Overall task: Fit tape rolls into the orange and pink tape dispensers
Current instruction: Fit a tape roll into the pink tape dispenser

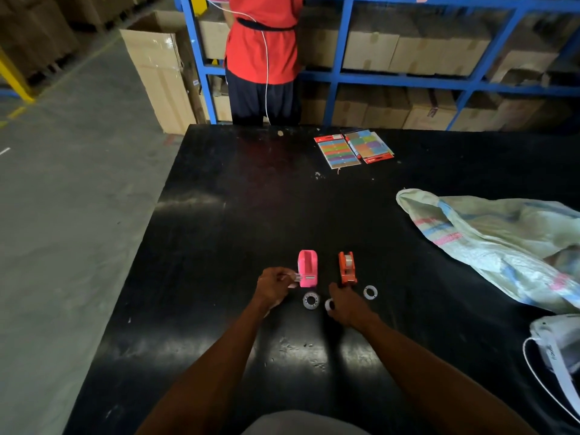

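The pink dispenser (307, 268) stands on the black table (219, 215) with its well empty. To its right, the orange dispenser (347, 267) holds a clear tape roll. My left hand (273, 287) pinches a small clear piece at the pink dispenser's left side. Just below the orange dispenser, my right hand (346, 304) rests on the table with its fingers closed on a tape roll (329, 305), which is partly hidden. One loose tape roll (311, 300) lies between my hands. Another tape roll (370, 292) lies to the right of my right hand.
A woven sack (502, 243) covers the table's right side, with a white bag (558, 343) near the right edge. Two packs of coloured sticky notes (353, 148) lie at the far edge. A person in a red shirt (262, 42) stands beyond the table before blue shelves of cartons.
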